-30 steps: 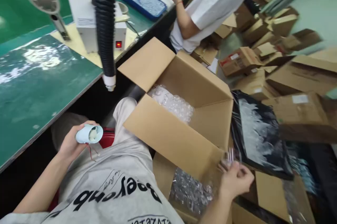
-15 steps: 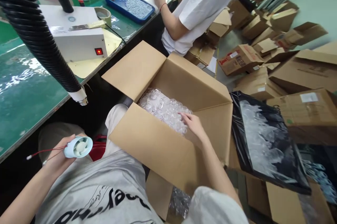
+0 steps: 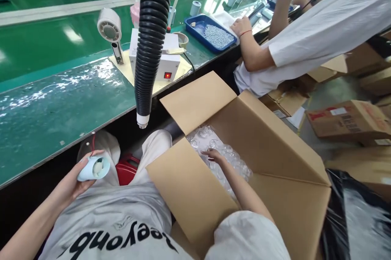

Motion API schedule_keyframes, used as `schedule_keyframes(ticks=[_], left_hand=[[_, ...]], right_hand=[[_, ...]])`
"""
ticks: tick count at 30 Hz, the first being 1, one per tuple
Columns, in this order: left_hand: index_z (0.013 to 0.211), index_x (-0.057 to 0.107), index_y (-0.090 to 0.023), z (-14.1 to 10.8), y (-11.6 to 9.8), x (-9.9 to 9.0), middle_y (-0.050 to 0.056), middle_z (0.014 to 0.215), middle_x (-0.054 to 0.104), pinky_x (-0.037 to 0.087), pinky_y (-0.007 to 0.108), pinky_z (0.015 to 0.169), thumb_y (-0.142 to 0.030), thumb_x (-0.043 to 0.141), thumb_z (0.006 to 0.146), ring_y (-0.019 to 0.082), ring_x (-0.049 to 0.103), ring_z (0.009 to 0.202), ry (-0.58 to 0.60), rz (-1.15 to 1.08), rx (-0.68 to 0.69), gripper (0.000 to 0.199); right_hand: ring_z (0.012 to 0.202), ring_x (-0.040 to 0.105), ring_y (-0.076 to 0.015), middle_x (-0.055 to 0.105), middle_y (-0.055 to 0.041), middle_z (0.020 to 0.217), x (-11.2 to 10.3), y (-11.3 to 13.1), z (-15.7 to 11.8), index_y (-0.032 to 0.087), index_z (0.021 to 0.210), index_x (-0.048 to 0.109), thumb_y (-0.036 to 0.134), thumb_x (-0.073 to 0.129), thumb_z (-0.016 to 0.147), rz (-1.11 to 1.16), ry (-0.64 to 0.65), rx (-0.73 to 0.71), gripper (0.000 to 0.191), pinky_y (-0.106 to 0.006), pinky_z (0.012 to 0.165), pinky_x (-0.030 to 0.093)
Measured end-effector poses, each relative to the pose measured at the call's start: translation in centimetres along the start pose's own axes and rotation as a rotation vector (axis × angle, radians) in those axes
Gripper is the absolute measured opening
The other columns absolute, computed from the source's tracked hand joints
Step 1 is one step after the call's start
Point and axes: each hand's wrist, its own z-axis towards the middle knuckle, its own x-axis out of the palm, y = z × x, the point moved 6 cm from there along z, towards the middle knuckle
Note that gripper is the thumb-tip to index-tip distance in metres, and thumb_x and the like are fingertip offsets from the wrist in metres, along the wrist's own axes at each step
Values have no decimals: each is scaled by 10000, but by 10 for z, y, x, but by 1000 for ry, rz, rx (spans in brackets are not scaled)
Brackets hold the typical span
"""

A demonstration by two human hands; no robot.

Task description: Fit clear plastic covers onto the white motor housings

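My left hand holds a small pale-blue fan housing with thin red wires, over my lap below the bench edge. My right hand reaches down into an open cardboard box and rests on a heap of clear plastic parts inside. Its fingers are spread on the parts; whether it grips one is hidden by the box wall.
A black ribbed extraction hose hangs over the green bench. On the bench stand a white unit with a red light, a white fan on a stand and a blue tray. A co-worker in white sits at right. Cardboard boxes lie on the floor.
My right hand moved from the box's outer right side into the box onto the clear parts. The view tilted up and left. My left hand kept the fan housing.
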Motion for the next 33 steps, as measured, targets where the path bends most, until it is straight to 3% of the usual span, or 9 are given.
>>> schedule_keyframes(ticks=[3,8,11,14,16,20,23,27,33], left_hand=[[878,766,-286,12,-1,11,-43,584,626,190,146,326,-442,752,786,62,370,362,39,-28,17,181],[740,687,-147,31,-9,42,22,646,665,487,193,483,-454,757,762,126,585,552,234,66,44,315],[798,646,-156,35,-11,57,23,585,627,344,200,342,-499,712,751,132,516,426,332,145,1,353],[870,667,-172,32,-17,66,13,616,613,267,193,326,-497,655,802,101,441,387,417,280,25,333],[876,692,-179,27,-26,68,11,647,594,301,207,365,-474,577,861,102,434,429,457,450,146,317],[854,731,-186,11,-46,61,47,814,652,478,261,660,-372,595,859,175,590,735,438,745,444,230],[928,739,-189,-2,-57,49,67,950,669,480,342,876,-361,604,892,217,611,904,329,892,652,221],[1186,691,-194,-10,-59,36,95,1121,673,493,384,954,-428,705,880,241,620,1022,249,849,831,386],[1194,750,-198,0,-45,29,159,1269,591,499,465,1039,-549,888,684,308,588,1192,333,786,933,635]], right_hand=[[871,664,-197,673,-44,937,-38,2,-30,145,918,648,432,693,951,36,-143,-118,292,-368,789,570],[1201,591,-360,680,-126,1079,-81,36,-124,213,776,567,552,676,777,93,-349,-450,357,-479,1012,472],[1255,574,-350,635,-130,1254,-51,85,-194,226,1045,642,507,651,822,36,-309,-884,358,-490,1035,482],[1136,625,-340,589,-162,1295,17,136,-257,238,1304,616,391,633,915,-225,-274,-1344,419,-475,903,565],[1107,629,-335,585,-155,1321,61,163,-278,285,1395,598,237,589,936,-400,-287,-1478,461,-457,852,583],[1154,593,-375,558,-146,1448,110,207,-279,324,1358,657,7,538,884,-599,-382,-1434,583,-491,845,571],[1187,582,-380,561,-169,1449,125,225,-275,231,1077,746,-7,558,867,-586,-228,-1421,368,-502,860,573],[1140,628,-307,619,-129,1278,128,230,-278,217,891,683,218,721,865,-195,191,-1359,46,-456,906,581],[986,682,-248,704,-89,1057,115,228,-279,224,686,694,339,640,935,274,191,-1159,280,-386,842,564]])
